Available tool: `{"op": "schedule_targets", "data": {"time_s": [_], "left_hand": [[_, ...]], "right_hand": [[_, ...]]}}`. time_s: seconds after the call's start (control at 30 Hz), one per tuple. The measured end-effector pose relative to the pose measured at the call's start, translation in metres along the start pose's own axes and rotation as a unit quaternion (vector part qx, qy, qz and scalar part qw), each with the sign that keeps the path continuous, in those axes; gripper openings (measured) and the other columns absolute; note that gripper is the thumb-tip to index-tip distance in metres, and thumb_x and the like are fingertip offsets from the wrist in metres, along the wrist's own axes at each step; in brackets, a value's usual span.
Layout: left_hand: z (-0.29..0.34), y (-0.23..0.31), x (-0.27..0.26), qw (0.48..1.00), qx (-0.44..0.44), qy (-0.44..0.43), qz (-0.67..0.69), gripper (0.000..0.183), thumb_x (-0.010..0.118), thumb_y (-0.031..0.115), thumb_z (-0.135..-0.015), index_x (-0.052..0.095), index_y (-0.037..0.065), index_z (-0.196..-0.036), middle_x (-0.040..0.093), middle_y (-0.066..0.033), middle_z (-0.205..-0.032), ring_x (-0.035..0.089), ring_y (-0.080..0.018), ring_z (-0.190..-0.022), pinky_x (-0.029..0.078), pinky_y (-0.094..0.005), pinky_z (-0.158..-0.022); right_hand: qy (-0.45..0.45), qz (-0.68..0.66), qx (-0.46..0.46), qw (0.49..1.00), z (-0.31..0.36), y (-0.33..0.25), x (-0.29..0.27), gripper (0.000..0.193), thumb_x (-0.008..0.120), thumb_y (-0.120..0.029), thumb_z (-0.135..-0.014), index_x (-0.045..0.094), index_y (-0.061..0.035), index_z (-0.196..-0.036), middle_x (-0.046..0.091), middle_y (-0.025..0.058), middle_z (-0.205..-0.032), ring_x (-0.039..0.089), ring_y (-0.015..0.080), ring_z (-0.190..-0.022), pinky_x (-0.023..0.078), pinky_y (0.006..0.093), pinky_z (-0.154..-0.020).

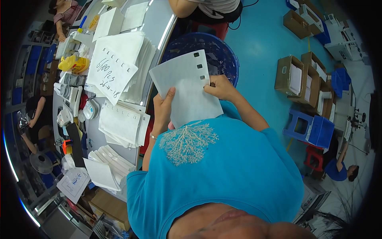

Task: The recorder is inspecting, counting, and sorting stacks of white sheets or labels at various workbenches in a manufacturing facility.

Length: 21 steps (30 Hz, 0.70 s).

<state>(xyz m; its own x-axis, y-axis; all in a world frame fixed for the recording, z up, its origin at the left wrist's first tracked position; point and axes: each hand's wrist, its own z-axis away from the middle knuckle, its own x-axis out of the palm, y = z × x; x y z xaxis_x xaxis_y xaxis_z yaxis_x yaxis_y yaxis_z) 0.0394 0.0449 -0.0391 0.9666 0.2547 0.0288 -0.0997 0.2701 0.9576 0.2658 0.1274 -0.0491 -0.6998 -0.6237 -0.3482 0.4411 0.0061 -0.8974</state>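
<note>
A white sheet [181, 89] with a row of small square holes down its right side is held up in front of my body. My left hand [162, 108] grips its lower left edge, thumb on the face and the other fingers mostly behind. At the right edge, my right hand [221, 87] is closed in a pinch by the lowest holes. Whether a loose bit of sheet is between those fingertips is too small to tell. Behind the sheet stands a large round blue bin [229, 59] with scraps inside, partly covered by the sheet.
On the table [157, 30] to my left lie a tall stack of white sheets [115, 59], a smaller stack [121, 123] and a fanned pile [109, 165]. A yellow container [73, 64] stands behind them. Cardboard boxes [289, 75] and a blue stool [296, 123] are at right. Someone sits [207, 10] beyond the bin.
</note>
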Motion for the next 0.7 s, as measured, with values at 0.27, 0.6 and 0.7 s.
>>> {"op": "schedule_targets", "data": {"time_s": [0.27, 0.6, 0.7], "left_hand": [[-0.004, -0.009, -0.004, 0.997, -0.021, 0.012, 0.070, 0.044, 0.064, 0.032, -0.090, 0.060, -0.006, -0.111, 0.064, -0.0124, -0.099, 0.060, -0.0155, -0.087, 0.048, -0.0287, -0.077], [-0.004, -0.013, -0.009, 0.997, -0.024, 0.054, 0.058, 0.048, 0.064, 0.035, -0.089, 0.058, -0.006, -0.114, 0.064, -0.0141, -0.104, 0.060, -0.0179, -0.091, 0.048, -0.0301, -0.080], [-0.006, -0.008, -0.008, 0.997, -0.022, 0.039, 0.066, 0.048, 0.064, 0.035, -0.089, 0.058, -0.006, -0.114, 0.063, -0.0140, -0.104, 0.060, -0.0177, -0.091, 0.047, -0.0298, -0.081]], "right_hand": [[0.022, -0.059, 0.016, 0.998, 0.001, 0.024, -0.004, 0.030, 0.071, -0.030, -0.084, 0.068, -0.0019, -0.092, 0.059, 0.0003, -0.066, 0.048, 0.0039, -0.054, 0.036, 0.0214, -0.046], [-0.095, -0.230, 0.103, 0.963, 0.008, 0.031, 0.006, 0.023, 0.069, -0.017, -0.078, 0.068, 0.0014, -0.093, 0.062, 0.0032, -0.070, 0.054, 0.0068, -0.059, 0.039, 0.0223, -0.049], [-0.045, -0.212, 0.047, 0.975, 0.004, 0.029, 0.017, 0.021, 0.065, -0.012, -0.077, 0.068, 0.0023, -0.092, 0.064, 0.0050, -0.074, 0.058, 0.0091, -0.064, 0.044, 0.0244, -0.053]]}}
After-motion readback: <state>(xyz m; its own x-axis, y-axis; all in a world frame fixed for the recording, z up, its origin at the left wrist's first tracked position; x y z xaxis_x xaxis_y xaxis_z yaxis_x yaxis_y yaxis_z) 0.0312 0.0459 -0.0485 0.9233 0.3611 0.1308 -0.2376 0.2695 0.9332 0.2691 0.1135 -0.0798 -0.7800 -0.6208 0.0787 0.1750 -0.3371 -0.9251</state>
